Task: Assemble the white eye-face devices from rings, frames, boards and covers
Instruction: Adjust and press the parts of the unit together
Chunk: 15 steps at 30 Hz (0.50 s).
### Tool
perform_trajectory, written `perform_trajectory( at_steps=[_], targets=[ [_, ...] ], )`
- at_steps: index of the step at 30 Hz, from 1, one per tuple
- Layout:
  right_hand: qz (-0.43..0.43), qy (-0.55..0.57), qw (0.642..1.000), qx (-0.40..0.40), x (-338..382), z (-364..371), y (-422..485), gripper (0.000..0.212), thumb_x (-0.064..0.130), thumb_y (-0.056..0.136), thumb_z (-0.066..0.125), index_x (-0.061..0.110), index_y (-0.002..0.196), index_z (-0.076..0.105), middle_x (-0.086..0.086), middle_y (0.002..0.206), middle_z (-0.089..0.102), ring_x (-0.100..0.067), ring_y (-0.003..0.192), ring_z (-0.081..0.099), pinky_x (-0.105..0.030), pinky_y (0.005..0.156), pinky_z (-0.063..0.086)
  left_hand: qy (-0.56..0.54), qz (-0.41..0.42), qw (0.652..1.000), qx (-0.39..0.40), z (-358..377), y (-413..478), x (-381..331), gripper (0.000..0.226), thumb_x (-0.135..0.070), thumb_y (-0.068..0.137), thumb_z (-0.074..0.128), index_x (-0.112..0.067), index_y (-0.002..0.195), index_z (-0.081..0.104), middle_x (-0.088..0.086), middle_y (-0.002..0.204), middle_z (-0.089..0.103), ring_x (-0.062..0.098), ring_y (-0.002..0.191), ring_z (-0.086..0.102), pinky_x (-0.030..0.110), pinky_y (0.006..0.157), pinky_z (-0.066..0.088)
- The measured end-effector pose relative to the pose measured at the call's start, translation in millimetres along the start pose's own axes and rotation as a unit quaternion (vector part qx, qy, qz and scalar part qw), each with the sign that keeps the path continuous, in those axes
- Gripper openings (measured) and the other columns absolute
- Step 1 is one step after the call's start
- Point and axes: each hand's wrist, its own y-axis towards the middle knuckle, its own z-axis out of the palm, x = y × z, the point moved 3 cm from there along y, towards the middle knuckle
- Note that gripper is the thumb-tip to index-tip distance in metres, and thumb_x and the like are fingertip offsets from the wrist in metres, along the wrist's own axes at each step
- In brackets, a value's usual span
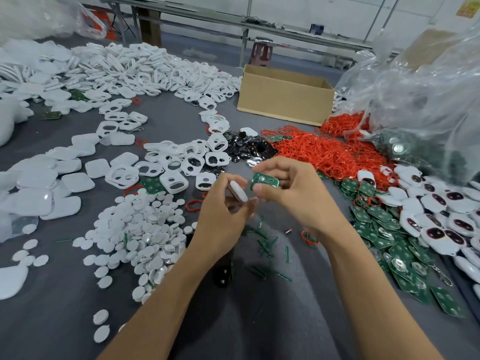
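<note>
On the grey cloth-covered table [259, 320], closest in, thin green snapped-off strips [263, 244] lie scattered between the forearms. Just above them the left hand [223, 206] has its fingers curled round a white rounded plastic cover [238, 194], held edge-on. Just beside it the right hand [298, 196] pinches a small green rectangular circuit board [263, 181] between thumb and bent forefinger, the other fingers loosely curled. Board and cover sit close together, raised off the table. To the left lies a heap of small white round discs [145, 229]; to the right a spread of more green boards [384, 240], with finished white eye-face devices [441, 227] beyond. Farther off are white two-holed plastic frames [172, 167], a mound of red rubber rings [327, 154], then an open brown cardboard box [285, 105].
</note>
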Motion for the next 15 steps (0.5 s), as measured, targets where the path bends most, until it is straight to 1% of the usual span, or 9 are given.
perform_trajectory(
  at_steps=[1,3,6,7,9,10,11,13,15],
  targets=[
    [-0.002,0.019,1.000,0.006,3,1,-1,0.027,-0.005,0.076,0.074,0.019,0.086,0.069,-0.001,0.072,0.071,-0.012,0.064,0.064,-0.035,0.069,0.056,0.011,0.016,1.000,-0.007,0,0,-2,0.023,-0.006,0.087,0.069,-0.016,0.095,0.050,0.018,0.095,0.057,0.036,0.085,0.061,0.058,0.079,0.054],
    [-0.007,0.030,0.999,0.024,9,7,-3,0.027,-0.006,0.073,0.075,0.019,0.081,0.071,-0.003,0.073,0.072,-0.015,0.067,0.067,-0.042,0.073,0.058,0.007,0.044,0.999,-0.029,0,-1,-5,0.024,0.003,0.086,0.065,-0.008,0.088,0.044,0.022,0.087,0.052,0.029,0.072,0.058,0.059,0.069,0.053],
    [-0.021,0.025,0.998,0.050,18,17,-7,0.019,-0.006,0.077,0.073,0.011,0.087,0.072,-0.007,0.077,0.073,-0.020,0.071,0.070,-0.045,0.076,0.059,0.035,0.105,0.991,-0.073,-6,-4,-10,0.021,0.001,0.082,0.068,0.000,0.079,0.047,0.019,0.069,0.056,0.029,0.056,0.059,0.054,0.052,0.050],
    [-0.027,0.023,0.998,0.054,20,18,-8,0.017,-0.005,0.079,0.071,0.009,0.089,0.072,-0.008,0.078,0.073,-0.023,0.072,0.070,-0.045,0.076,0.059,0.055,0.133,0.985,-0.094,-9,-5,-12,0.022,-0.007,0.079,0.070,-0.002,0.075,0.049,0.014,0.063,0.057,0.029,0.054,0.059,0.049,0.050,0.050],
    [-0.045,0.016,0.997,0.054,28,18,-9,0.016,-0.005,0.083,0.067,0.007,0.092,0.071,-0.006,0.076,0.072,-0.023,0.070,0.070,-0.042,0.073,0.059,0.080,0.188,0.967,-0.151,-14,-8,-16,0.024,-0.019,0.074,0.075,-0.015,0.069,0.052,-0.002,0.057,0.055,0.012,0.052,0.056,0.027,0.049,0.047],
    [-0.055,0.013,0.997,0.052,32,17,-10,0.016,-0.004,0.083,0.067,0.008,0.093,0.071,-0.004,0.074,0.072,-0.020,0.068,0.069,-0.036,0.070,0.058,0.089,0.210,0.957,-0.180,-16,-9,-19,0.025,-0.021,0.072,0.077,-0.023,0.068,0.053,-0.009,0.057,0.055,0.003,0.052,0.052,0.015,0.050,0.041],
    [-0.067,0.007,0.996,0.050,36,17,-11,0.016,-0.004,0.083,0.067,0.009,0.093,0.071,-0.001,0.073,0.072,-0.014,0.066,0.067,-0.028,0.066,0.055,0.093,0.224,0.949,-0.201,-16,-9,-21,0.024,-0.022,0.072,0.078,-0.027,0.070,0.054,-0.012,0.059,0.056,-0.001,0.054,0.051,0.010,0.052,0.038],
    [-0.088,-0.023,0.995,0.045,42,17,-14,0.016,-0.001,0.083,0.070,0.012,0.092,0.070,0.003,0.073,0.073,-0.005,0.064,0.064,-0.015,0.061,0.045,0.077,0.237,0.942,-0.223,-16,-9,-21,0.017,-0.028,0.075,0.074,-0.031,0.073,0.058,-0.013,0.063,0.059,0.001,0.056,0.053,0.016,0.052,0.042],
    [-0.097,-0.039,0.994,0.042,47,19,-16,0.015,0.001,0.082,0.070,0.013,0.091,0.071,0.004,0.074,0.074,-0.007,0.066,0.065,-0.018,0.060,0.045,0.036,0.239,0.941,-0.236,-17,-8,-19,0.017,-0.028,0.076,0.071,-0.035,0.070,0.057,-0.011,0.064,0.059,0.015,0.057,0.056,0.031,0.050,0.046]
  ],
)
